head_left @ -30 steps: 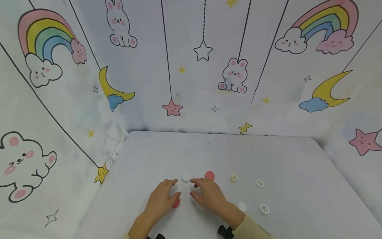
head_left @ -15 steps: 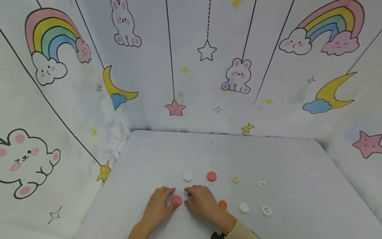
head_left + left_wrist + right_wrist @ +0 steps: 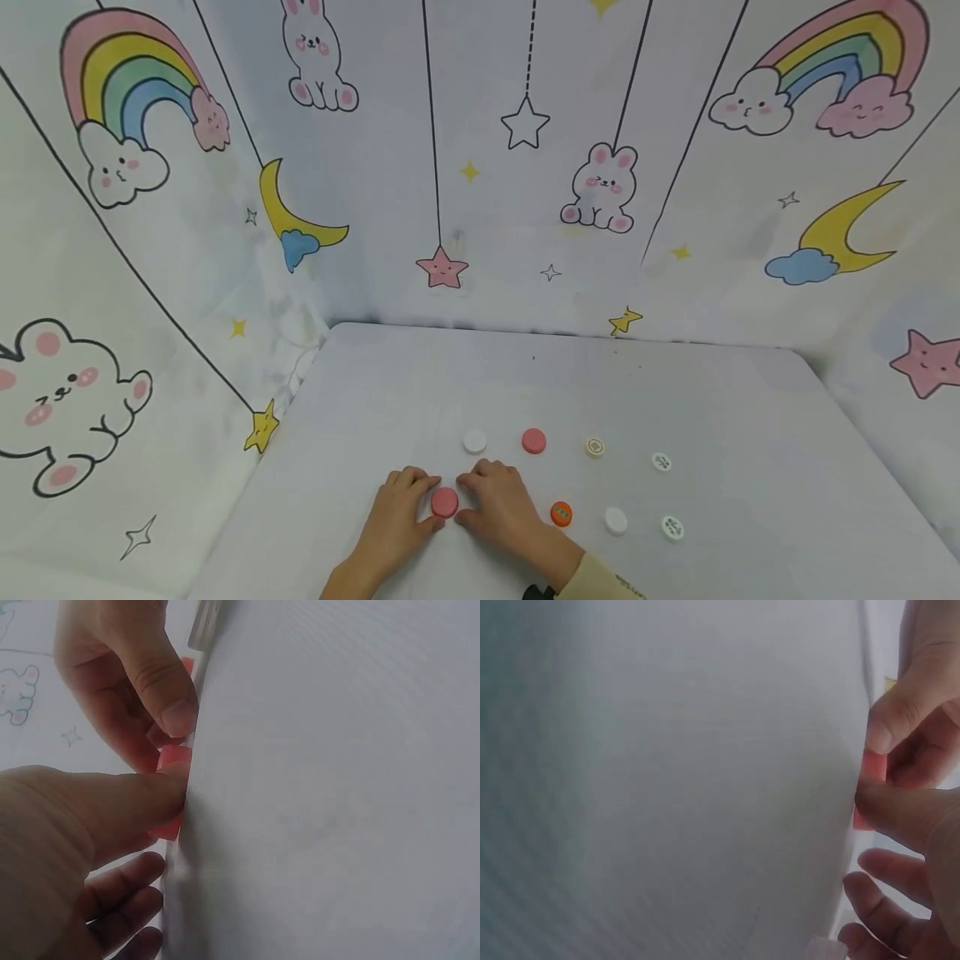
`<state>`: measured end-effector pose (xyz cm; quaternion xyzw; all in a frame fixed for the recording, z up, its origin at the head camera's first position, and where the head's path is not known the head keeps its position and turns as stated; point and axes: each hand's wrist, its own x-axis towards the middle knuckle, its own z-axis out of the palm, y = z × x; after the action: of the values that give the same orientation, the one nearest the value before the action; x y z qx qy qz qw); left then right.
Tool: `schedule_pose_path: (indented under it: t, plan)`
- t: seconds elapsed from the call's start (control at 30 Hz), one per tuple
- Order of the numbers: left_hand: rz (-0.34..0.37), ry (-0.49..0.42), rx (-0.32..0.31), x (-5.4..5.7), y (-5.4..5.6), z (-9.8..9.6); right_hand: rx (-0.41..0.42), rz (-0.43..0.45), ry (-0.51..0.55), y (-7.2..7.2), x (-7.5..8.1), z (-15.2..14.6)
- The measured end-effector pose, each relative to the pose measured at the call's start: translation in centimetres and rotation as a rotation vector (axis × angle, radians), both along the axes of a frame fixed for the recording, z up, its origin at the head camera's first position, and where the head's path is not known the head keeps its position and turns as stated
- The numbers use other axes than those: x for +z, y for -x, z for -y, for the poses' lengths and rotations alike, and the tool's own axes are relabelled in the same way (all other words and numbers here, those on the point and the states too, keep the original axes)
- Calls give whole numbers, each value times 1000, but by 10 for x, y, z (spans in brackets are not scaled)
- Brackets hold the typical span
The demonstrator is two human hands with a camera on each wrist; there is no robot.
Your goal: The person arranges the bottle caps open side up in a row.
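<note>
A plain red disc (image 3: 445, 502) lies on the white table between the two hands. From its left side, the thumb and index finger of my left hand (image 3: 396, 518) curl about its edge. My right hand (image 3: 504, 508) meets it from the right, index finger and thumb tips at the rim. In the left wrist view, the near thumb covers part of the red disc (image 3: 175, 754), seen edge-on. The right wrist view shows the red disc (image 3: 874, 766) between both thumbs, its far side hidden by fingers.
Behind the hands lie a white disc (image 3: 475, 442), another red disc (image 3: 534, 441) and a cream disc (image 3: 595, 447). To the right are an orange disc (image 3: 561, 513), a white disc (image 3: 616, 522) and two marked discs (image 3: 672, 528). A patterned cloth (image 3: 495, 208) rises behind the table.
Both hands have come down from beside the rear white disc to the near red disc. The right hand has closed in on it, and the orange disc has come into sight.
</note>
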<state>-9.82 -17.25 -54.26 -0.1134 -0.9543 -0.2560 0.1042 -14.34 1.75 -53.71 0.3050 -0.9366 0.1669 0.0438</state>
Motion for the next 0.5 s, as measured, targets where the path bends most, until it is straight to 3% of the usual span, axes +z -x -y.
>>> schedule_pose_path:
  t: [0.27, 0.5]
  plan:
    - [-89, -28, -12, -4, 1, 1, -5, 48, -21, -1, 3, 7]
    - [-64, -62, -10, -2, 1, 1, 15, 7, 7, -1, 2, 9]
